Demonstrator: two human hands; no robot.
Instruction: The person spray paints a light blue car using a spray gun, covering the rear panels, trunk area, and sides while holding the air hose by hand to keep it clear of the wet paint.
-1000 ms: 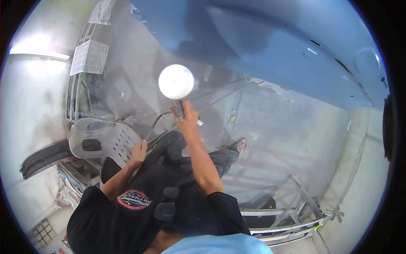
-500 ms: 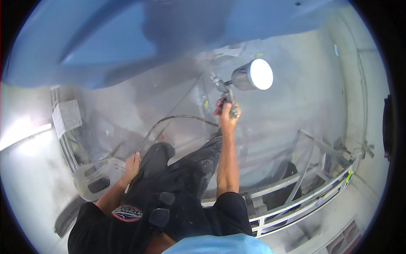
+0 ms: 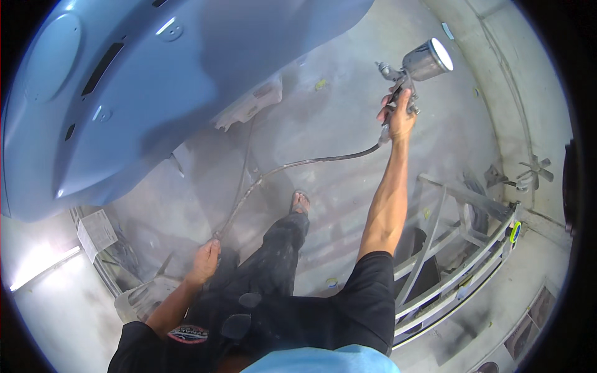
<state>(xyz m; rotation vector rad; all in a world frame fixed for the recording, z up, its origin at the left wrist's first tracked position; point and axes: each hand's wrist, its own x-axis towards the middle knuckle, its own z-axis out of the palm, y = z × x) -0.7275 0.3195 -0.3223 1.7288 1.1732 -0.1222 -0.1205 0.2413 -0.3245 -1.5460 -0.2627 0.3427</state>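
The right arm is stretched far and to the right, and the right hand [image 3: 404, 118] is wrapped around the grip of a gravity-feed spray gun [image 3: 398, 92], its metal cup [image 3: 425, 62] tilted so that the white lid is turned right. The left arm is held lower and nearer; by the left hand [image 3: 204, 261], closed fingers are kept around an air hose [image 3: 320, 161]. The gun is held far right of the left hand, joined to it by the hose's curve. A blue car body panel [image 3: 168, 74] is seen far left, well apart from the gun. On the black shirt [image 3: 311, 320], an oval emblem [image 3: 188, 334] with lettering is worn.
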